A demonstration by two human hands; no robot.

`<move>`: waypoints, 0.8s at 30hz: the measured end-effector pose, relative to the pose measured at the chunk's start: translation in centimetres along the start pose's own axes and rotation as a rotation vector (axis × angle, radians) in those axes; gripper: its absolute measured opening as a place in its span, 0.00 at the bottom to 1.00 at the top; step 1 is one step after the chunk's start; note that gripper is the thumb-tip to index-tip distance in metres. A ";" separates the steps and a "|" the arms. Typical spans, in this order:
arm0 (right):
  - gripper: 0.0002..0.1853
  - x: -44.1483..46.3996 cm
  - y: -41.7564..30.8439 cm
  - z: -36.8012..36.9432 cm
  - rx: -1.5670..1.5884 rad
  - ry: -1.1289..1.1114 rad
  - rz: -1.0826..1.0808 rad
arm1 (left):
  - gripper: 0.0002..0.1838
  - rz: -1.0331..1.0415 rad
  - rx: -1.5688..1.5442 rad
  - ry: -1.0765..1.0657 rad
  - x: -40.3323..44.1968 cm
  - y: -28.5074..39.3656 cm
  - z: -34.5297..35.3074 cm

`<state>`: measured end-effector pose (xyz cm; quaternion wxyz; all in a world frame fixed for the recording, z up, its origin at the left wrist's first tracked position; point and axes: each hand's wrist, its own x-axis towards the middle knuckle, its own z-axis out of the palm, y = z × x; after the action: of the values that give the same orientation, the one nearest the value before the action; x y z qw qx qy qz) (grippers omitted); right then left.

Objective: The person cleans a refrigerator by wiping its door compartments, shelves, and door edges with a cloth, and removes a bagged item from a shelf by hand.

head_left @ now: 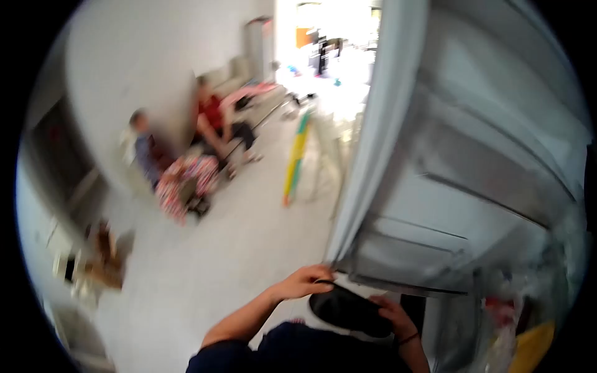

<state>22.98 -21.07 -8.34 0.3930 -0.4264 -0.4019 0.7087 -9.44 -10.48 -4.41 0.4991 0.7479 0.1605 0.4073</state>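
Note:
Close to my chest, near the bottom of the head view, is a black, rounded, flattish object (349,309) with a thin rim; blur hides what kind of thing it is. My left hand (303,283) is closed on its upper left edge, fingers over the rim. On the opposite edge, my right hand (396,316) grips it with bent fingers. The object tilts down toward the right between both hands. A dark band circles my right wrist.
A large pale grey panelled surface (460,143) rises close on my right. Beyond the floor (205,267), two people sit by a sofa (227,76). A yellow-and-green frame (297,158) stands before a bright doorway. Brown boxes (102,273) lie left; a yellow bag (535,348) is lower right.

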 end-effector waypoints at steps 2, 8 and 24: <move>0.16 2.2 2.6 -1.2 -0.741 0.087 -0.011 | 0.18 -0.706 0.263 -0.144 -1.5 -1.6 -1.3; 0.16 1.0 1.6 -0.1 -0.705 0.030 -0.018 | 0.19 -0.618 -0.047 -0.269 -2.0 1.6 -2.0; 0.16 -4.6 -16.9 16.8 -1.202 0.106 -1.438 | 0.43 0.242 -0.450 -0.242 4.4 17.2 0.4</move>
<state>12.67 -22.95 13.54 0.4682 -0.2390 -0.8492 -0.0510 -9.27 -15.65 12.54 0.6158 0.6752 -0.0848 0.3971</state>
